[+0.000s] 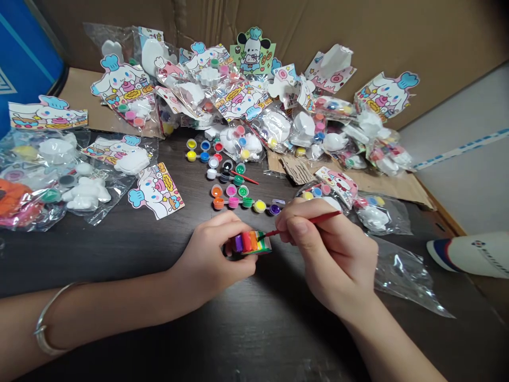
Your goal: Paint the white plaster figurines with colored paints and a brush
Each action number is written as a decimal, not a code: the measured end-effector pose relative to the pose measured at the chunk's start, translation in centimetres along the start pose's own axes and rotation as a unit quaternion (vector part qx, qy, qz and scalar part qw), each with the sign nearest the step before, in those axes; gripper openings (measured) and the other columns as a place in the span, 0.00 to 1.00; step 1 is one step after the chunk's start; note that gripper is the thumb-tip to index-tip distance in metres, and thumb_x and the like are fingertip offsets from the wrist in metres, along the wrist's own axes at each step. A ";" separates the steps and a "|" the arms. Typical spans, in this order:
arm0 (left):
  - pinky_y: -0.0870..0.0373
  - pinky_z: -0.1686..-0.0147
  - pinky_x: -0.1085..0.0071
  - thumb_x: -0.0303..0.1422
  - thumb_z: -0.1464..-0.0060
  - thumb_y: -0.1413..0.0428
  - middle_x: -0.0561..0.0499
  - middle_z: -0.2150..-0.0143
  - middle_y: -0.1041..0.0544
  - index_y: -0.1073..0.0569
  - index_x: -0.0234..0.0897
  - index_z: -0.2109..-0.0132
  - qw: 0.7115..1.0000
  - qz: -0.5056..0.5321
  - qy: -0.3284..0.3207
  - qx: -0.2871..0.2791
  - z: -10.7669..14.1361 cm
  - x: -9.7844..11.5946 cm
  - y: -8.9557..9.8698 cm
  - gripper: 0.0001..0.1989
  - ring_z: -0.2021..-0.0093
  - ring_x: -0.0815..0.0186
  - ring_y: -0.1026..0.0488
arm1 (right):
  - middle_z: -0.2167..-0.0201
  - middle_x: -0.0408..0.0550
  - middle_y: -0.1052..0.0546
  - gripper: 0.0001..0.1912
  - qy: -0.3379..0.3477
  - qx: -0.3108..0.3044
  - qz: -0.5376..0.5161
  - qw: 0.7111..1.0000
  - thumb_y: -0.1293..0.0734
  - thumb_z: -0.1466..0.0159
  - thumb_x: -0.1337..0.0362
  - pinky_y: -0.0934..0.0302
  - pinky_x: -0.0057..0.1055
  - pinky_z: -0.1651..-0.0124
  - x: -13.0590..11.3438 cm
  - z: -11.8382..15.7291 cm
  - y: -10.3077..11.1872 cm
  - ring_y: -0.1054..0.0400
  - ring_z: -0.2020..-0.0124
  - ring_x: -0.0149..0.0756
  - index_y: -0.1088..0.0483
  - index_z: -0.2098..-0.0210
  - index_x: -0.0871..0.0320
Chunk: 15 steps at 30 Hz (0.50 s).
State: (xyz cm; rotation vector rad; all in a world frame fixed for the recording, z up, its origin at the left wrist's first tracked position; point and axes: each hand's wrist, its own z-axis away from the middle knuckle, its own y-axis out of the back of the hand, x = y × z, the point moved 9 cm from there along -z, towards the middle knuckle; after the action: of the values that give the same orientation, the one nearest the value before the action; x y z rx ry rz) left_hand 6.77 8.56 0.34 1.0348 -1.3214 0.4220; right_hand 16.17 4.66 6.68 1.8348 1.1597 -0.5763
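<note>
A small painted figure (pixel 247 242) with purple, red, orange, yellow and green bands is pinched between the thumb and fingers of my left hand (pixel 214 252). My right hand (pixel 332 249) is closed round a thin red paintbrush (pixel 324 217). The dark tip of the brush touches the figure near its yellow and green bands. Just beyond both hands stand open paint pots, among them an orange one (pixel 218 202), a yellow one (pixel 260 206) and a purple one (pixel 274 209). A second red brush (pixel 249 179) lies across the pots behind.
Many bagged white figures with printed cards (pixel 242 101) are heaped along the cardboard at the back. More bags (pixel 85 193) lie at the left beside a loose card (pixel 157 191). A white cup (pixel 469 255) and a clear bag (pixel 409 276) are at the right.
</note>
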 end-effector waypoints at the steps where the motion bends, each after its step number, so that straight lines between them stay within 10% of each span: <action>1: 0.38 0.71 0.73 0.22 0.56 0.46 0.54 0.73 0.32 0.31 0.36 0.74 1.000 -0.002 0.001 -0.001 0.0 0.0 0.0 0.05 0.70 0.69 0.33 | 0.74 0.40 0.34 0.08 0.002 0.005 0.002 1.000 0.42 0.33 0.73 0.44 0.26 0.72 0.0 -0.1 0.1 0.40 0.74 0.27 0.37 0.67 0.56; 15: 0.37 0.72 0.74 0.21 0.56 0.46 0.54 0.73 0.32 0.29 0.35 0.75 1.000 -0.010 -0.009 0.000 0.0 0.4 0.0 0.05 0.71 0.69 0.34 | 0.76 0.41 0.33 0.09 -0.025 0.035 -0.024 0.999 0.42 0.33 0.71 0.44 0.27 0.75 0.4 -0.2 0.8 0.38 0.75 0.28 0.35 0.68 0.54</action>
State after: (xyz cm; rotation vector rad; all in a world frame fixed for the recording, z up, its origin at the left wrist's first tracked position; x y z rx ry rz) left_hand 6.83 8.44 0.68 1.0517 -1.3258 0.3991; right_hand 17.03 4.91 6.83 1.8455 1.1659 -0.6946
